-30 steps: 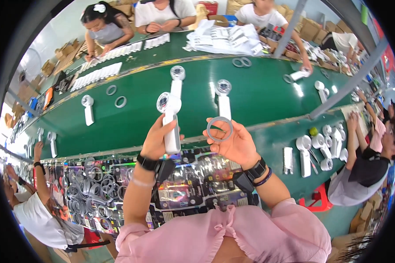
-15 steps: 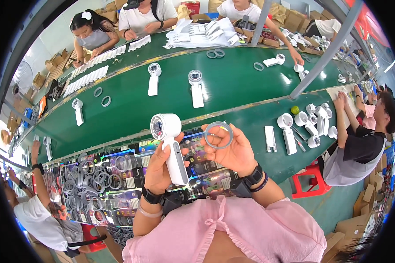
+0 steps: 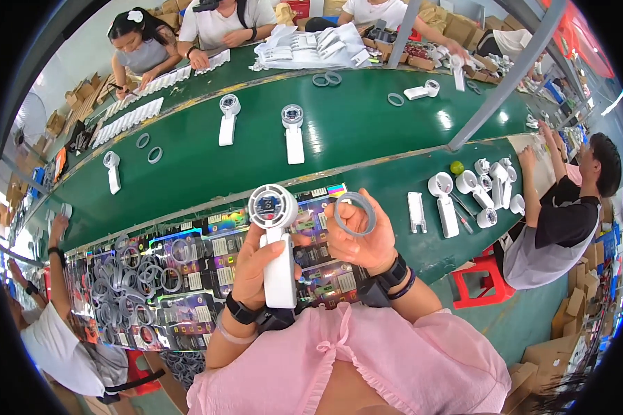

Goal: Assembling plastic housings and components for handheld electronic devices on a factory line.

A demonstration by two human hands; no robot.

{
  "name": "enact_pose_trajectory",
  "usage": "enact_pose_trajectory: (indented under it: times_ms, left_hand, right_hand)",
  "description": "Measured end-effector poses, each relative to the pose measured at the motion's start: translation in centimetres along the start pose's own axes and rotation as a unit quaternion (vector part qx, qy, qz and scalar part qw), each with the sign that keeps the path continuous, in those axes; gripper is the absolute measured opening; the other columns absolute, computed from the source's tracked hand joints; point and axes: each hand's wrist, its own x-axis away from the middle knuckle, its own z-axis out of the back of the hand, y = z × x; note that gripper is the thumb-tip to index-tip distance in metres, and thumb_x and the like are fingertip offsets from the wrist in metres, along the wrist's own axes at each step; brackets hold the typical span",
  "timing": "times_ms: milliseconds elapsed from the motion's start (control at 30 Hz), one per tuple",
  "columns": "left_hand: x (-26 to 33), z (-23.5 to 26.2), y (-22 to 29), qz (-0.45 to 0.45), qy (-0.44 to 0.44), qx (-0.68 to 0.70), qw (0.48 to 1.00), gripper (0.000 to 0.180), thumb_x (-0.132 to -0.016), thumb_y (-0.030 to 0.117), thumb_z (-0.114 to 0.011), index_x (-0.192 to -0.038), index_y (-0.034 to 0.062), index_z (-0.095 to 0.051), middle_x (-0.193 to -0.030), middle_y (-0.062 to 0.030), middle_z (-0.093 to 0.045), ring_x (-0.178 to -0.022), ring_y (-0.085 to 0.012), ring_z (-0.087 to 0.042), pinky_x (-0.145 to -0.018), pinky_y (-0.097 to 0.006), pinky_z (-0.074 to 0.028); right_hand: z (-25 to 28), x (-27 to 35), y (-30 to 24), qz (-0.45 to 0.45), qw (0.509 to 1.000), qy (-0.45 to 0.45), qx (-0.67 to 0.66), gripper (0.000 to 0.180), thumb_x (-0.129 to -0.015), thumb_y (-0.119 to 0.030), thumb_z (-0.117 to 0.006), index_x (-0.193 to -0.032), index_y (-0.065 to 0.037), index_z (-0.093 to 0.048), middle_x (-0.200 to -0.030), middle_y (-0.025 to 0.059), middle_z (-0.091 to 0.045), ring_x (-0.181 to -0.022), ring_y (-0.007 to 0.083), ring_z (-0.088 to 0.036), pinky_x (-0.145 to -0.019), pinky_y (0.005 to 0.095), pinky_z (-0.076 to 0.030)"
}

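Note:
My left hand point(image 3: 251, 266) is wrapped round the handle of a white handheld fan point(image 3: 280, 280), held upright in front of me. The fan's round head is turned toward me, and a dark circuit part shows at its centre. Just to the right, my right hand point(image 3: 375, 245) grips a grey ring point(image 3: 370, 216) between thumb and fingers, tilted and apart from the fan head. Below both hands lie printed shiny packaging sheets point(image 3: 225, 275). On their left part is a heap of loose grey rings point(image 3: 128, 280).
A green conveyor belt point(image 3: 187, 155) crosses ahead, carrying several white fans point(image 3: 294, 142) and grey rings point(image 3: 155, 155). At right, more fans point(image 3: 444, 207), a screwdriver point(image 3: 464, 223) and a green ball point(image 3: 457, 167) lie on the bench. A grey post point(image 3: 495, 86) slants up beyond them. Co-workers sit around.
My left hand has turned the fan so its head faces me more. The ring in my right hand has tilted. Across the belt, a co-worker's hand has lifted a fan.

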Motion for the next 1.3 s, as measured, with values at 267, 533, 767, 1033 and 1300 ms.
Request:
enact_pose_trajectory:
  times_ms: [267,533,767,1033,1300]
  left_hand:
    - [-0.2,-1.3,-0.6,-0.007,0.01,-0.088,0.996,0.06,-0.086,0.004,-0.057,-0.14,0.0057,-0.03,-0.127,-0.0172,-0.05,-0.111,-0.0302,-0.06,-0.056,-0.034,-0.062]
    - [-0.6,-1.1,-1.7,-0.045,0.023,-0.166,0.985,0.07,-0.086,-0.002,-0.056,-0.145,0.0096,-0.021,-0.129,-0.0122,-0.049,-0.112,-0.0202,-0.057,-0.072,-0.029,-0.058]
    - [-0.8,-0.5,-2.7,-0.1,0.007,-0.206,0.973,0.073,-0.084,-0.007,-0.053,-0.147,0.0076,-0.02,-0.138,-0.0142,-0.043,-0.124,-0.0243,-0.05,-0.098,-0.036,-0.046]
    - [-0.8,-0.7,-2.7,-0.124,-0.029,-0.263,0.956,0.077,-0.081,-0.006,-0.054,-0.147,0.0069,-0.016,-0.138,-0.0135,-0.041,-0.127,-0.0223,-0.044,-0.102,-0.036,-0.039]
    - [-0.7,-0.4,-2.9,-0.16,-0.038,-0.299,0.94,0.084,-0.078,-0.009,-0.054,-0.148,0.0069,-0.012,-0.14,-0.013,-0.038,-0.132,-0.0247,-0.038,-0.109,-0.039,-0.029]
  right_hand:
    - [0.3,-0.3,0.0,-0.013,1.0,0.028,-0.006,0.078,-0.098,-0.058,-0.019,-0.132,0.007,-0.046,-0.089,0.0161,-0.062,-0.061,0.0181,-0.053,-0.054,0.0311,-0.045]
    - [-3.1,-1.4,0.7,0.206,0.498,0.14,0.83,0.075,-0.063,-0.03,-0.087,-0.125,-0.001,-0.056,-0.111,0.0127,-0.059,-0.094,0.0227,-0.06,-0.075,0.032,-0.049]
    - [-3.2,-2.4,2.1,0.299,0.339,0.087,0.888,0.068,-0.064,-0.033,-0.084,-0.12,-0.004,-0.059,-0.109,0.011,-0.06,-0.092,0.0275,-0.059,-0.078,0.0377,-0.045]
    - [-3.4,-2.5,2.3,0.331,0.303,0.071,0.891,0.066,-0.063,-0.033,-0.084,-0.118,-0.005,-0.06,-0.108,0.0109,-0.061,-0.091,0.0274,-0.058,-0.078,0.0383,-0.044]
    - [-3.5,-2.4,2.3,0.33,0.32,0.079,0.884,0.068,-0.063,-0.034,-0.084,-0.118,-0.004,-0.06,-0.108,0.0118,-0.061,-0.093,0.0281,-0.058,-0.079,0.0387,-0.045]
